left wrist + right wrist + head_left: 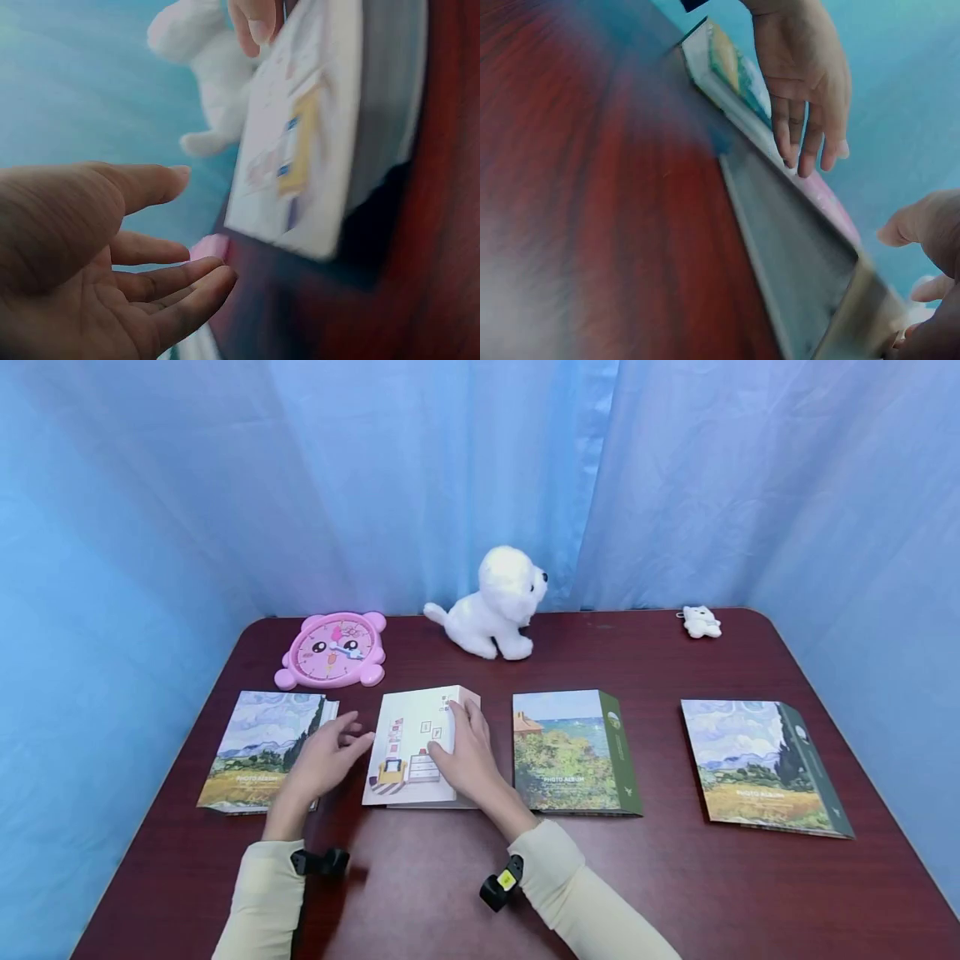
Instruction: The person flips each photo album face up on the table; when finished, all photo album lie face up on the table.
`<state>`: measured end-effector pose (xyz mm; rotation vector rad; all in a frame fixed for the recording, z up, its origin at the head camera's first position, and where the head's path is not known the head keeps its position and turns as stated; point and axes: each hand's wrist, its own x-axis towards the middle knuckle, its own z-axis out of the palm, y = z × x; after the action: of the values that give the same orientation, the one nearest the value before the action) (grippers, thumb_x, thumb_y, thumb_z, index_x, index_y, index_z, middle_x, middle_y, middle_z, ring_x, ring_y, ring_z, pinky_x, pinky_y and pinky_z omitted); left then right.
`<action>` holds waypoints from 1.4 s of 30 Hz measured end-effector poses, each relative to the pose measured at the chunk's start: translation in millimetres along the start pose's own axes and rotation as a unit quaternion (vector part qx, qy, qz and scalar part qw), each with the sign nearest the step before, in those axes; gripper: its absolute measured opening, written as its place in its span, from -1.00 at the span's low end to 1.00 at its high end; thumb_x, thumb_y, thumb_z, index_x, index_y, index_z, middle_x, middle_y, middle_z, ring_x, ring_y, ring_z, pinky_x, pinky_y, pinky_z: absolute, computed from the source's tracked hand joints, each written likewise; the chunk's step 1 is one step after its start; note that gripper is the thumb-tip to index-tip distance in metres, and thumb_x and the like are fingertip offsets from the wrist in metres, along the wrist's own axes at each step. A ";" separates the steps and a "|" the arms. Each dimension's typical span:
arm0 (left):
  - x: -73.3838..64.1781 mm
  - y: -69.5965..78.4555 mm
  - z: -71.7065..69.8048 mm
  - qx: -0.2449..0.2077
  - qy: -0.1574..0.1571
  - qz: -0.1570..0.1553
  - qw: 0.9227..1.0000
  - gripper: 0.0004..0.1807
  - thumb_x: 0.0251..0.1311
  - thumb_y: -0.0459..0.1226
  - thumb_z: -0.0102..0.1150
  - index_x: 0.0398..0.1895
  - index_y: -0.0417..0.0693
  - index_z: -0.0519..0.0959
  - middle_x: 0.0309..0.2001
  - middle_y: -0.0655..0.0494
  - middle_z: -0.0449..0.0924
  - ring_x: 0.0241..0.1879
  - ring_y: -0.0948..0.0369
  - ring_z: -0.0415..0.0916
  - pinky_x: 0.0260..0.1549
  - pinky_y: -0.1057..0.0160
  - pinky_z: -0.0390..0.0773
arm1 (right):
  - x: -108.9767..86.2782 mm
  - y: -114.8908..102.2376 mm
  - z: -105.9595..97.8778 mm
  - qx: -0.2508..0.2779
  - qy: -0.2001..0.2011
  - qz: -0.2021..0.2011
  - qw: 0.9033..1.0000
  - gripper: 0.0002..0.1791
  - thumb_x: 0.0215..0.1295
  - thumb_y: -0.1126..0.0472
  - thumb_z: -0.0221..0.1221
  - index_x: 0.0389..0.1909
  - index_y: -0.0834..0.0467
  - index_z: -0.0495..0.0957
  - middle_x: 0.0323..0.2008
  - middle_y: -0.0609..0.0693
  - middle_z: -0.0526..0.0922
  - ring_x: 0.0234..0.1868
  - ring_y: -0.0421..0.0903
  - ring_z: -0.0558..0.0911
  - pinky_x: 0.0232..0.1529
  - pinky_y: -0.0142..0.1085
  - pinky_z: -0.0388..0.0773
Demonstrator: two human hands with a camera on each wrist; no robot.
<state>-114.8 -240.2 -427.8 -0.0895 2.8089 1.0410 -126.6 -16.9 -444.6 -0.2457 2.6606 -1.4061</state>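
Observation:
A white photo album (405, 743) with a drawn room on its cover lies between my hands. My right hand (468, 752) touches its right side, with the fingers stretched over the folded edge and the thumb over the cover. In the right wrist view, the fingers of the right hand (937, 277) are at the album's edge, partly cut off by the frame. My left hand (326, 764) hovers off the album's left edge, fingers apart and holding nothing. Below it lies a landscape photo album (258, 743), partly covered by that hand.
Right of my hands lie a seaside photo album (562, 752) and another landscape album (750, 760). Behind stand a pink toy clock (318, 664), a white plush dog (487, 610) and a small white plush toy (702, 622). Blue curtains (450, 468) border the dark red table (675, 902).

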 end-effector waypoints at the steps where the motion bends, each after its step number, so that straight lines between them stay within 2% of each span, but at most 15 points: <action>1: 0.7 1.0 4.5 0.005 -0.007 0.003 1.000 -0.32 0.35 -0.10 0.05 0.39 -0.33 0.19 0.15 -0.27 0.47 0.08 -0.09 0.50 0.07 -0.07 0.46 | -2.1 3.2 -0.3 -0.001 -0.001 0.005 1.000 -0.21 0.25 0.10 0.14 0.46 0.17 0.07 0.49 0.20 -0.07 0.50 0.16 -0.04 0.41 0.06 0.08; 5: 2.8 4.1 19.5 0.011 -0.019 0.008 1.000 -0.35 0.30 -0.17 0.13 0.34 -0.38 0.25 0.05 -0.25 0.51 -0.03 -0.04 0.54 -0.02 -0.01 0.52 | -8.8 12.2 -1.9 0.000 -0.003 0.017 1.000 -0.17 0.26 0.07 0.13 0.48 0.20 0.01 0.48 0.22 -0.06 0.49 0.18 -0.03 0.39 0.10 0.10; 10: 4.8 6.5 27.9 0.011 -0.003 -0.010 1.000 -0.40 0.26 -0.21 0.17 0.29 -0.34 0.34 -0.07 -0.18 0.50 -0.13 0.04 0.52 -0.18 0.09 0.56 | -12.4 17.5 -2.6 0.005 -0.010 0.018 1.000 -0.16 0.28 0.04 0.11 0.48 0.23 0.00 0.48 0.23 -0.03 0.48 0.18 0.00 0.38 0.09 0.12; 17: 5.9 9.9 31.2 0.001 -0.004 -0.028 1.000 -0.39 0.26 -0.18 0.19 0.31 -0.27 0.35 -0.02 -0.16 0.50 -0.09 0.03 0.53 -0.18 0.10 0.58 | -12.9 22.8 -3.5 0.045 0.001 0.012 0.999 -0.20 0.27 0.07 0.12 0.47 0.20 0.06 0.47 0.19 0.03 0.46 0.18 0.10 0.37 0.09 0.15; 27: 9.0 12.5 34.8 -0.004 0.000 0.004 1.000 -0.40 0.22 -0.19 0.23 0.28 -0.30 0.38 -0.01 -0.18 0.53 -0.07 0.01 0.57 -0.17 0.08 0.59 | -15.0 28.7 -5.3 0.097 0.025 0.038 0.994 -0.24 0.25 0.07 0.13 0.47 0.03 0.12 0.47 0.04 0.09 0.47 0.05 0.11 0.37 0.00 0.19; 34: 11.0 14.7 34.9 -0.008 -0.003 -0.001 1.000 -0.38 0.20 -0.16 0.25 0.28 -0.27 0.40 -0.05 -0.16 0.54 -0.12 0.04 0.56 -0.20 0.10 0.58 | -16.7 26.8 -8.2 0.116 0.027 0.039 0.992 -0.26 0.27 0.08 0.13 0.46 0.03 0.13 0.47 0.03 0.08 0.46 0.00 0.13 0.36 -0.10 0.24; 42: 11.1 23.0 37.4 -0.025 -0.020 -0.008 0.999 -0.35 0.20 -0.10 0.25 0.28 -0.26 0.40 -0.04 -0.18 0.52 -0.11 0.03 0.55 -0.20 0.12 0.58 | -16.6 21.4 -19.6 0.133 0.029 0.032 0.990 -0.27 0.27 0.09 0.16 0.44 0.02 0.16 0.46 0.10 0.09 0.44 0.02 0.17 0.38 -0.17 0.22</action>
<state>-123.9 -198.5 -442.7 -0.0942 2.7418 1.0975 -115.7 14.1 -450.9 -0.0938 2.4625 -1.7475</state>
